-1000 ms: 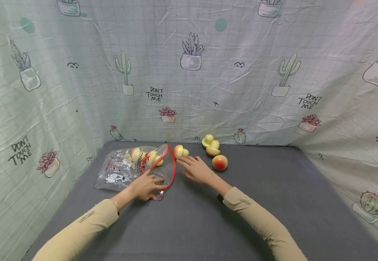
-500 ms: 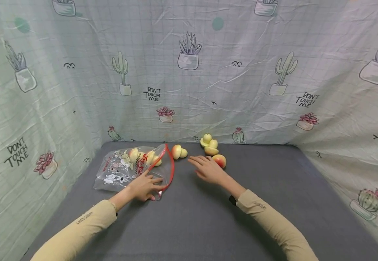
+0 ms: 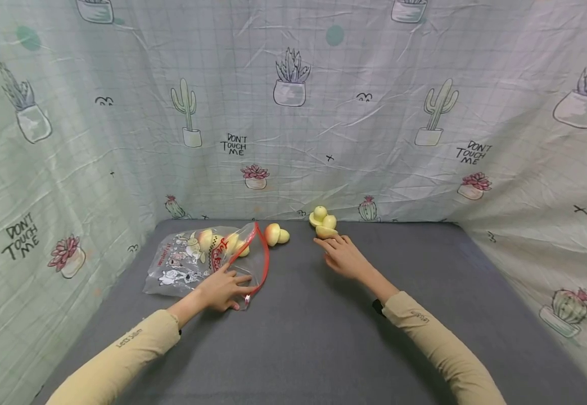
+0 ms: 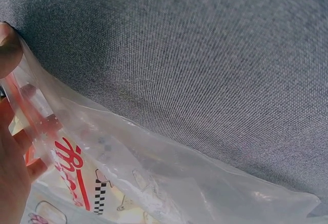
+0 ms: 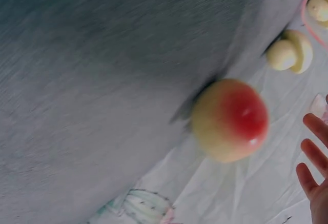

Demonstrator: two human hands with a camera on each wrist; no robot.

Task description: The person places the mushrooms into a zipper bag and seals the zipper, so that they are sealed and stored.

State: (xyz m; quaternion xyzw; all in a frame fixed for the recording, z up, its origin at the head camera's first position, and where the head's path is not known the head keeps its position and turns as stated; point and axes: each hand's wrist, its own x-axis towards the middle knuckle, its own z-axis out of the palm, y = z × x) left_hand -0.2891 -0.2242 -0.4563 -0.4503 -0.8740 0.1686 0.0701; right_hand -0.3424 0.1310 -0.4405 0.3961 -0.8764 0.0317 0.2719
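Observation:
My left hand (image 3: 224,288) lies at the mouth of a clear zip bag (image 3: 172,281) with a red rim, thumb and fingers pinching its near edge. In the left wrist view, the film passes between the thumb (image 4: 9,52) and the fingers. Inside the bag are several mushroom-shaped toys. My right hand (image 3: 344,256) hovers with extended fingers over a round red-and-yellow mushroom cap (image 5: 230,120), which it hides in the head view. In the right wrist view, a gap separates the fingers (image 5: 313,155) from that cap.
One toy mushroom (image 3: 275,234) lies just outside the bag's mouth. A cluster of pale yellow toy mushrooms (image 3: 326,231) sits at the back, just beyond my right hand. Behind the grey table (image 3: 293,337) hangs a cactus-print cloth (image 3: 293,140).
My right hand has moved right, away from the toy mushroom by the bag, to over the red-and-yellow cap. My left hand stays at the bag's mouth.

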